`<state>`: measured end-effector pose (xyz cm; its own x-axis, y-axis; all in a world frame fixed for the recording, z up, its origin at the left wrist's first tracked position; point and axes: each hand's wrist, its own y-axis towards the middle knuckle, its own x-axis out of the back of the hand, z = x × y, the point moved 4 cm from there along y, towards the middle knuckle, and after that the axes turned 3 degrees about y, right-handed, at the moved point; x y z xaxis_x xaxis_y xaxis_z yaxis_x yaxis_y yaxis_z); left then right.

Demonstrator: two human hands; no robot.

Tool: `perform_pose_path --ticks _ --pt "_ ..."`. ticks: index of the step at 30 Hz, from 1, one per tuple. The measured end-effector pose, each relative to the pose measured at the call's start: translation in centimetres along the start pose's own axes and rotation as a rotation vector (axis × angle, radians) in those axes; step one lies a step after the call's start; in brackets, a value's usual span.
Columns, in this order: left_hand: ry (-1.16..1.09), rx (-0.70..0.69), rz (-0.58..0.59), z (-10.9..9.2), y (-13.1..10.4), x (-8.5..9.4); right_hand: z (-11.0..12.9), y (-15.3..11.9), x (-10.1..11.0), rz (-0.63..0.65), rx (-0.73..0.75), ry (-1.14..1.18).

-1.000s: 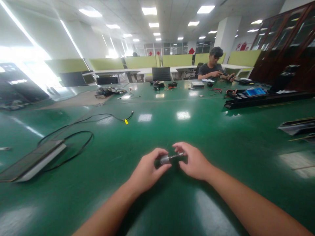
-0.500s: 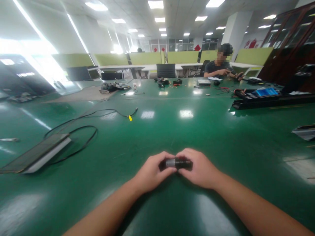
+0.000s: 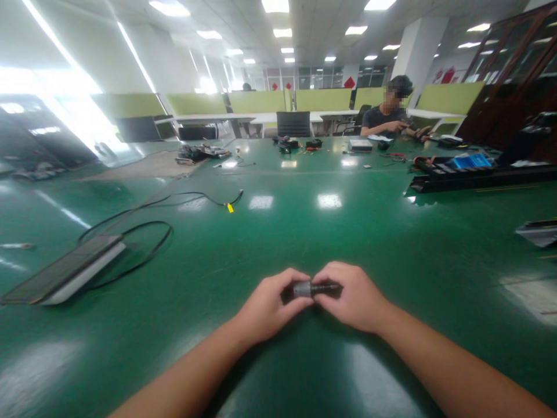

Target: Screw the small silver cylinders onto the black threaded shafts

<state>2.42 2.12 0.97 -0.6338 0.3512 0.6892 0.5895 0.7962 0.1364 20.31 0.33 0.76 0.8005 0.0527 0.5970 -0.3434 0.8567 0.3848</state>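
Left hand: my left hand (image 3: 263, 305) grasps the silver end of a small metal piece (image 3: 303, 289).
Right hand: my right hand (image 3: 359, 299) curls around its dark shaft; I can't tell whether it grips.
Metal piece: level, over the surface (image 3: 278, 232), towards my near edge.

Open-plan office doubling as a workshop, as seen from my place at a large green table (image 3: 270, 232). Yellow-green partitions (image 3: 322, 101), white desks (image 3: 435, 115), a black office chair (image 3: 293, 123) and ceiling light panels (image 3: 282, 33) mark the office; across the table before me, a yellow-tagged cable (image 3: 230, 207) and clusters of loose hardware (image 3: 202, 152) mark the workshop.
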Motion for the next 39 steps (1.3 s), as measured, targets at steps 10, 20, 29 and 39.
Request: perform_pose_path --ticks 10,20,29,39 --pt "0.082 -0.016 -0.006 0.03 -0.25 -0.21 0.26 -0.01 0.04 0.001 0.023 0.017" --pt "0.18 -0.032 -0.015 -0.31 -0.21 0.09 0.17 0.01 0.18 0.015 0.031 0.006" --pt "0.19 -0.019 -0.02 -0.08 -0.32 0.03 0.07 0.04 0.25 0.03 0.028 -0.025" --pt "0.178 -0.007 -0.026 -0.05 -0.31 0.16 0.0 0.06 0.44 0.021 0.043 -0.046"
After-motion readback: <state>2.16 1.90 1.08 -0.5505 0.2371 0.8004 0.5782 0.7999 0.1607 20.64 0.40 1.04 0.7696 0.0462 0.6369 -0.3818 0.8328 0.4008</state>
